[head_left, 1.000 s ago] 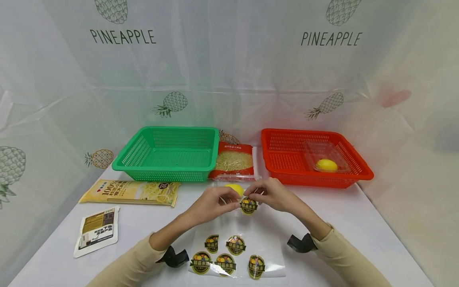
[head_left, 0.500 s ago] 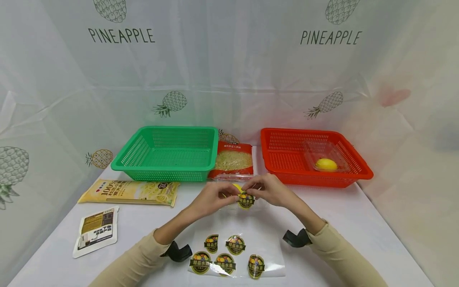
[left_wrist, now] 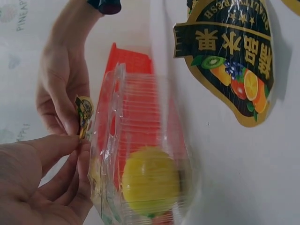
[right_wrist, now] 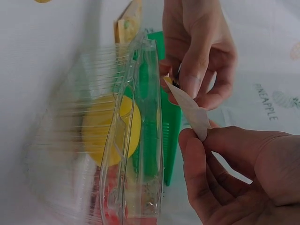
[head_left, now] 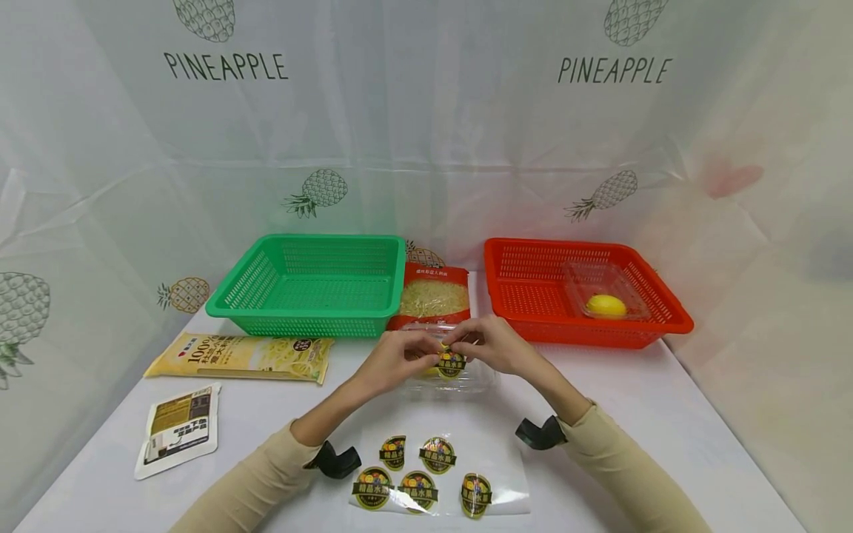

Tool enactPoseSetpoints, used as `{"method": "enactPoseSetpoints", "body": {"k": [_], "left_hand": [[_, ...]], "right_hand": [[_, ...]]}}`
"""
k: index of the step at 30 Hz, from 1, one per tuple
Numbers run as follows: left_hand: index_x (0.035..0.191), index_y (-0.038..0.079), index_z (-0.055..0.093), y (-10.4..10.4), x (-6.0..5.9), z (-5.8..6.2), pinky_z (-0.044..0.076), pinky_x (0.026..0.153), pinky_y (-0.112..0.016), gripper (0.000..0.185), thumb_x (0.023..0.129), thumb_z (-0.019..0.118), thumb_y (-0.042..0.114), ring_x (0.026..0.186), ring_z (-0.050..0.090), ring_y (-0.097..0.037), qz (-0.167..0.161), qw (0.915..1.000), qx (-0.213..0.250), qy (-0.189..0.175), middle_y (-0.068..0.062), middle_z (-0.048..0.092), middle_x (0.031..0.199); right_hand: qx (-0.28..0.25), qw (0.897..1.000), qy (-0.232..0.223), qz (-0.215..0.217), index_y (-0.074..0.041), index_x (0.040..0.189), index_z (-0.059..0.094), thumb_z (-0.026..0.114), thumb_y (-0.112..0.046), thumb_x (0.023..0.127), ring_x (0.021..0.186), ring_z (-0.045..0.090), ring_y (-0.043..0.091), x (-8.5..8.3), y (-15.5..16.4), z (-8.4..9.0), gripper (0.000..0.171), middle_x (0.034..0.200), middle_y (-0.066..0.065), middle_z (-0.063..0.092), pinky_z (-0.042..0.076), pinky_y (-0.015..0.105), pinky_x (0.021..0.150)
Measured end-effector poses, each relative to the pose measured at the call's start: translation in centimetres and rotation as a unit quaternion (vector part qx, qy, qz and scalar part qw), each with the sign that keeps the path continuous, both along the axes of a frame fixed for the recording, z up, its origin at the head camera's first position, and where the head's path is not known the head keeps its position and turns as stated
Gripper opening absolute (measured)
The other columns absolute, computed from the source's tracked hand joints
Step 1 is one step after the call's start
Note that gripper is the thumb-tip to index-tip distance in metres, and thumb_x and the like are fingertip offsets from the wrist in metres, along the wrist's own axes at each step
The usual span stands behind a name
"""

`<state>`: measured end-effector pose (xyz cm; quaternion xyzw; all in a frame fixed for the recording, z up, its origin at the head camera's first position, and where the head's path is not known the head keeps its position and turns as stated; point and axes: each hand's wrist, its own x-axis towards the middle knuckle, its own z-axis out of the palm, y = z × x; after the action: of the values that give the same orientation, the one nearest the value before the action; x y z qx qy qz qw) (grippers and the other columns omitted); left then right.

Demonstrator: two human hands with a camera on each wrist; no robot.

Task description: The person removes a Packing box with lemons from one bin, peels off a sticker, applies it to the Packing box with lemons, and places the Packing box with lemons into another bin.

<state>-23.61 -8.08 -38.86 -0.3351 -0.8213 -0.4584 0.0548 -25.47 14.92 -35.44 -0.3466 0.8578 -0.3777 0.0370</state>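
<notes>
Fingertips of the left hand (head_left: 395, 360) and right hand (head_left: 489, 345) pinch opposite edges of one fruit sticker (head_left: 451, 363), held just above a clear plastic box (head_left: 466, 381) containing a yellow lemon (left_wrist: 149, 180). In front of the box lies a sticker sheet (head_left: 440, 471); behind it, a green basket (head_left: 309, 285) and red basket (head_left: 586, 292).

Beige long sleeves (head_left: 260, 481), black wrist cams (head_left: 335, 460), bare hands.
</notes>
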Motion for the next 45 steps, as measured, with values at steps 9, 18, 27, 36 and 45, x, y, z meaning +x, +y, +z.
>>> {"method": "enactPoseSetpoints", "body": {"k": [9,18,27,36,45], "left_hand": [[0.099,0.009,0.074,-0.4,-1.0,-0.3,0.057,0.069,-0.019,0.011,0.089,0.072,0.011,0.079,0.071,-0.011,0.022,0.9997,0.001,-0.009,-0.005,0.074,0.093],[0.101,0.002,0.073,-0.7,-1.9,-0.5,0.058,0.068,-0.021,0.014,0.089,0.071,0.008,0.077,0.071,-0.013,0.043,0.9977,0.027,-0.044,-0.011,0.075,0.091],[0.102,0.004,0.075,-0.5,-2.4,-0.5,0.057,0.068,-0.019,0.016,0.089,0.072,0.011,0.077,0.071,-0.013,0.063,0.9974,0.004,-0.035,-0.010,0.076,0.092],[0.099,0.006,0.077,0.1,-2.6,0.0,0.054,0.067,-0.016,0.012,0.089,0.071,0.010,0.075,0.069,-0.011,0.084,0.9945,-0.062,-0.010,-0.007,0.077,0.093],[0.103,0.007,0.078,0.4,-2.6,0.4,0.053,0.065,-0.014,0.016,0.090,0.071,0.012,0.080,0.070,-0.010,0.079,0.9927,-0.091,-0.009,-0.007,0.076,0.108]], "right_hand": [[-0.019,0.999,-0.021,-0.018,-0.005,0.109,0.072,0.072,-0.011,0.089,0.083,0.072,0.019,-0.4,-0.2,-0.3,0.021,0.102,0.011,0.073,0.059,0.024,0.070],[-0.042,0.997,-0.047,-0.037,-0.005,0.106,0.068,0.075,-0.011,0.086,0.078,0.069,0.030,-0.9,0.1,-1.0,0.021,0.092,0.010,0.070,0.061,0.038,0.068],[-0.033,0.997,-0.064,-0.033,-0.005,0.103,0.074,0.071,-0.010,0.089,0.073,0.068,0.024,-1.2,0.3,-1.2,0.015,0.094,0.017,0.074,0.060,0.047,0.071],[-0.021,0.995,-0.085,-0.041,-0.002,0.103,0.075,0.071,-0.013,0.090,0.071,0.069,0.019,-1.5,0.3,-1.6,0.018,0.093,0.021,0.074,0.061,0.040,0.072],[-0.019,0.994,-0.093,-0.050,-0.003,0.103,0.076,0.071,-0.015,0.090,0.071,0.069,0.017,-1.6,0.2,-1.7,0.019,0.092,0.018,0.075,0.061,0.032,0.069]]}}
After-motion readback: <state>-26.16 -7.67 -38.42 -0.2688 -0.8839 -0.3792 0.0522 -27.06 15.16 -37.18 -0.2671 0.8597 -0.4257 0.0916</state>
